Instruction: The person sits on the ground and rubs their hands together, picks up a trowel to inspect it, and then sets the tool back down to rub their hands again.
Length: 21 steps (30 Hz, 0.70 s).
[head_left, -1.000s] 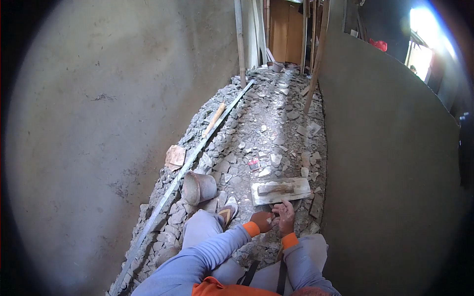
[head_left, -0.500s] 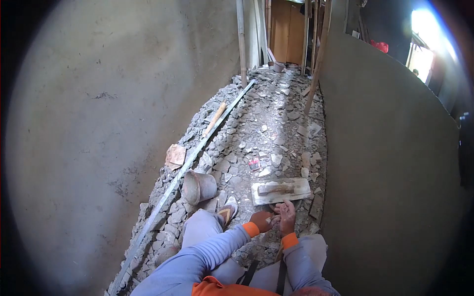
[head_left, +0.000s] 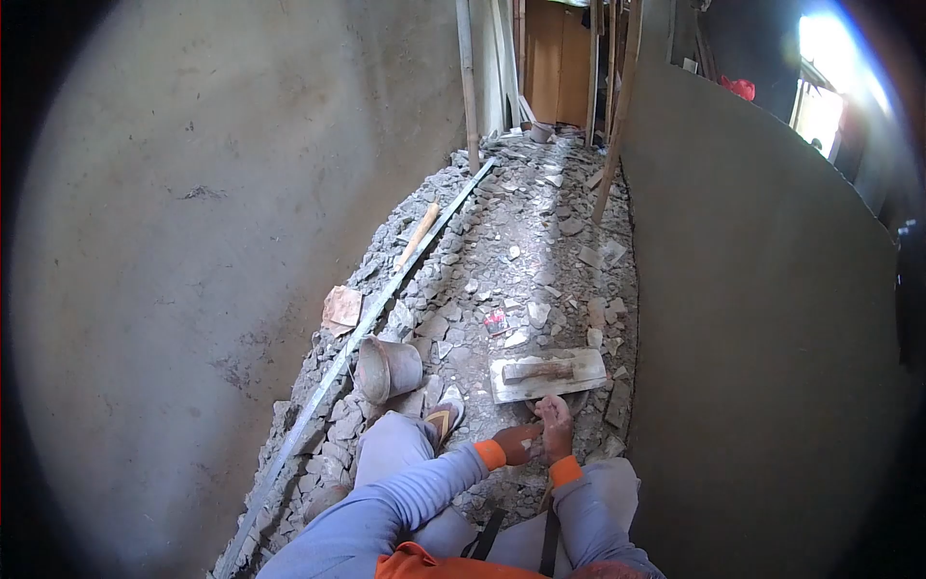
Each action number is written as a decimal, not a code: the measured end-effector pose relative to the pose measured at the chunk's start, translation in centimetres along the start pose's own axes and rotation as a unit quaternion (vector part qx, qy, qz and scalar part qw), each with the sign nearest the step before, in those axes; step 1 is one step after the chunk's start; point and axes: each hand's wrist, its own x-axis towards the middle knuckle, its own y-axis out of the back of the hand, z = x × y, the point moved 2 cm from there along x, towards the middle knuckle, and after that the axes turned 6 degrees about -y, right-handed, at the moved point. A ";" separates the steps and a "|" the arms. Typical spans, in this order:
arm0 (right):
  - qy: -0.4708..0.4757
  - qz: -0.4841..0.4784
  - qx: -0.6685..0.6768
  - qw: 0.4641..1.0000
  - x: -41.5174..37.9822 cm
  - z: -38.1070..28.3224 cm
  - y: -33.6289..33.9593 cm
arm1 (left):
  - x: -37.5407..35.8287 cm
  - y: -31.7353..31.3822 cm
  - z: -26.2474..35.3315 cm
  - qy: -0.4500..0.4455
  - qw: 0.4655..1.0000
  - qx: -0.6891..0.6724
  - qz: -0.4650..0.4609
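Note:
My left hand (head_left: 517, 444) is closed, its knuckles facing up, close against my right hand. A small pale spot shows at its fingers; I cannot make out whether it is a held object or dried mortar. My right hand (head_left: 555, 429) is raised beside it with fingers curled together, and anything inside them is hidden. Just beyond the hands, a plastering float (head_left: 588, 365) lies flat with its handle up, its pale board smeared with mortar. A dark rounded edge (head_left: 579, 399) shows beneath the float, partly hidden by my right hand.
Broken rubble (head_left: 482, 251) covers the narrow floor between two plastered walls. A bucket (head_left: 389, 370) lies tipped at left beside a long metal straightedge (head_left: 338, 365). A wooden handle (head_left: 418, 236), a red packet (head_left: 496, 321) and bamboo poles (head_left: 617, 116) are farther ahead.
My right hand's fingers have curled in slightly, and my left hand has shifted a little lower beside it. The float and bucket stay where they were.

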 end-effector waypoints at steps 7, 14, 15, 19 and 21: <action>-0.067 -0.009 0.006 0.998 -0.5 -2.0 0.5 | -0.2 -1.4 0.3 0.016 0.995 -0.050 -0.081; -0.120 0.025 0.135 0.983 -0.1 -1.9 1.3 | 0.1 0.8 2.8 -0.035 0.992 -0.083 -0.083; -0.122 0.024 0.142 0.982 -0.1 -2.0 1.4 | -0.3 0.1 2.3 -0.047 0.995 -0.057 -0.068; -0.150 0.034 0.172 0.973 0.5 -1.0 2.2 | 0.0 1.3 4.1 -0.037 0.986 -0.103 -0.123; -0.163 0.037 0.208 0.964 0.4 -1.5 2.0 | 0.0 1.7 4.8 -0.037 0.984 -0.120 -0.125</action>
